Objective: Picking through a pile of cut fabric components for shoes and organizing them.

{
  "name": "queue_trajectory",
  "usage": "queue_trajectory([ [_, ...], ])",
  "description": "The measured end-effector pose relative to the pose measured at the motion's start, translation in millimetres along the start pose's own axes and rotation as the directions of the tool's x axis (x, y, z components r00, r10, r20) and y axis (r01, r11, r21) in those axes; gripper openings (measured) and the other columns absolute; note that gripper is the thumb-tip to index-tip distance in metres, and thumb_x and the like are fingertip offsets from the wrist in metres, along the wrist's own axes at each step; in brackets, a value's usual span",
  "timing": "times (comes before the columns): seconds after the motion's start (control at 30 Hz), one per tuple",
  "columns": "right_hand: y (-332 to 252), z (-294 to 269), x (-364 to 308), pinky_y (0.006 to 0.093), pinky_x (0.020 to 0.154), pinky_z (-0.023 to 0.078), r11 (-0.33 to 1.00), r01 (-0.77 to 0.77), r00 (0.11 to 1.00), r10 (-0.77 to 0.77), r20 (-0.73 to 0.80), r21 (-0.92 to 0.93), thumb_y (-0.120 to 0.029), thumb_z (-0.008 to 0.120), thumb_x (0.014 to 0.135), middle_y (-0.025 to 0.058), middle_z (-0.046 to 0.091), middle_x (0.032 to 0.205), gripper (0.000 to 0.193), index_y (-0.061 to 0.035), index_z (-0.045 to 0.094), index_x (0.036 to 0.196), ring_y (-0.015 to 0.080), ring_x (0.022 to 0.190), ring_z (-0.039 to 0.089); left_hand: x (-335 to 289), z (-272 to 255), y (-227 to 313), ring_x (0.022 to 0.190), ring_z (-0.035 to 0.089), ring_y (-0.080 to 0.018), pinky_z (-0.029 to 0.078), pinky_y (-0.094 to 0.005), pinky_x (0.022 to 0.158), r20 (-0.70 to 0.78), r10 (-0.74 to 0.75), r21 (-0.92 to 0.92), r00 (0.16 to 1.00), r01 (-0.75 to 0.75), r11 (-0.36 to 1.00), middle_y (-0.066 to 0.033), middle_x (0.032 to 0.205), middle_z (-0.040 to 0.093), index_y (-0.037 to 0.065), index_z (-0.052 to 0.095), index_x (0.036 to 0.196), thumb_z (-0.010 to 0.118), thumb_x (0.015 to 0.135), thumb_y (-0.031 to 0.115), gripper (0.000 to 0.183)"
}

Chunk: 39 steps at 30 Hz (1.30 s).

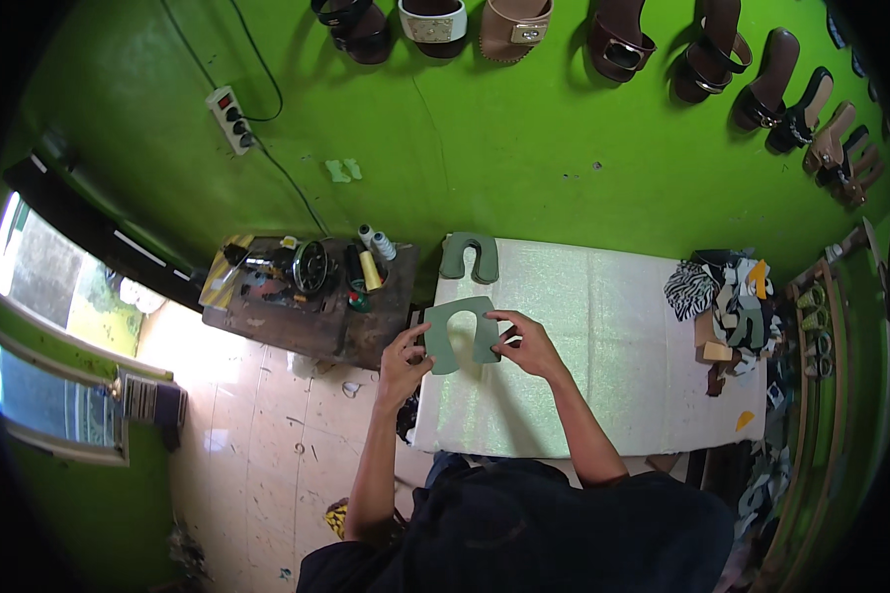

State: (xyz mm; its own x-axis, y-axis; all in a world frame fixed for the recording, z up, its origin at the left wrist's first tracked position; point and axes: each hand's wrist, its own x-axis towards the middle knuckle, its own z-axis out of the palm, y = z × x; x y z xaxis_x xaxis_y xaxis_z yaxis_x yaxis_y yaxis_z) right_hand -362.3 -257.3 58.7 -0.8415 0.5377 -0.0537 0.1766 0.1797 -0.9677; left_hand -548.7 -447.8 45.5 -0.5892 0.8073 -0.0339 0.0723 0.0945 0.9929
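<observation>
- Workpc.: green U-shaped piece, held up over the near-left part of the white-covered table, cutout opening toward you; a similar dark-green piece lies beyond it on the tabletop.
- Handling (est.): thin, prob. light; likely flexible sheet, so the legs may bend or twist w/ uneven pull. Not evidently slippery; weakest approx. at the narrow parts around the cutout.
- Hold: outer edges, one hand/side, w/ light pressure.
- Your L hand: fingers and thumb closed on the L edge, forearm rising nearly straight.
- Your R hand: pinching the R edge, fingers bent, forearm angled in from lower R.
</observation>
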Motion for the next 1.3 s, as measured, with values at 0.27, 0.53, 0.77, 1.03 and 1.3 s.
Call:
queue_trajectory([
  [0.27,11.3,22.1,31.7,0.0306,0.076,0.057,0.995,-0.075,0.978,0.061,-0.201,-0.066,0.012,0.068,0.076,0.0102,0.06,0.126,0.06,-0.0085,0.056,0.131,0.0182,0.082,0.067,71.2,-29.0,-16.7,0.092,0.062,-0.0138,0.053,-0.0247,0.079,0.188,0.002,0.005,0.982,-0.003,1.0,-0.0083,0.126,0.059,0.006,0.058,0.132,0.069,0.074,-0.011,0.061],
  [0.53,29.8,37.3,74.0,0.0305,0.076,0.057,0.989,-0.147,0.95,0.136,-0.279,-0.017,0.013,0.067,0.076,0.0076,0.06,0.127,0.06,-0.0086,0.055,0.132,0.0164,0.082,0.066,129.7,-40.9,-45.9,0.095,0.063,-0.0137,0.053,-0.0243,0.075,0.287,-0.044,-0.014,0.957,0.051,0.999,-0.0091,0.126,0.058,0.004,0.055,0.134,0.068,0.075,-0.012,0.063],
  [0.77,62.6,15.7,130.7,0.0299,0.075,0.056,0.988,-0.153,0.944,0.145,-0.297,-0.003,0.013,0.067,0.075,0.008,0.061,0.123,0.061,-0.0091,0.055,0.131,0.0168,0.081,0.065,197.3,-30.4,-72.0,0.097,0.061,-0.0133,0.053,-0.0263,0.08,0.329,-0.011,-0.105,0.944,0.048,0.993,-0.0072,0.13,0.058,0.003,0.052,0.136,0.066,0.076,-0.014,0.064],
  [1.03,113.9,-13.6,194.8,0.0302,0.075,0.056,0.982,-0.188,0.939,0.172,-0.297,-0.028,0.013,0.066,0.073,0.0065,0.061,0.125,0.063,-0.0091,0.056,0.131,0.0172,0.084,0.065,269.5,-7.5,-103.8,0.095,0.063,-0.0164,0.054,-0.028,0.082,0.332,-0.059,0.041,0.941,0.048,0.998,-0.0071,0.13,0.058,0.005,0.054,0.136,0.067,0.076,-0.014,0.065],
  [1.3,160.5,-24.6,231.4,0.03,0.073,0.056,0.973,-0.137,0.95,0.075,-0.303,-0.188,0.012,0.063,0.07,0.0122,0.062,0.12,0.062,-0.0078,0.058,0.129,0.018,0.084,0.066,309.1,10.7,-133.6,0.093,0.066,-0.0228,0.056,-0.033,0.078,0.318,-0.03,0.298,0.948,-0.07,0.952,-0.0109,0.124,0.061,0.01,0.057,0.132,0.072,0.072,-0.01,0.065],
])
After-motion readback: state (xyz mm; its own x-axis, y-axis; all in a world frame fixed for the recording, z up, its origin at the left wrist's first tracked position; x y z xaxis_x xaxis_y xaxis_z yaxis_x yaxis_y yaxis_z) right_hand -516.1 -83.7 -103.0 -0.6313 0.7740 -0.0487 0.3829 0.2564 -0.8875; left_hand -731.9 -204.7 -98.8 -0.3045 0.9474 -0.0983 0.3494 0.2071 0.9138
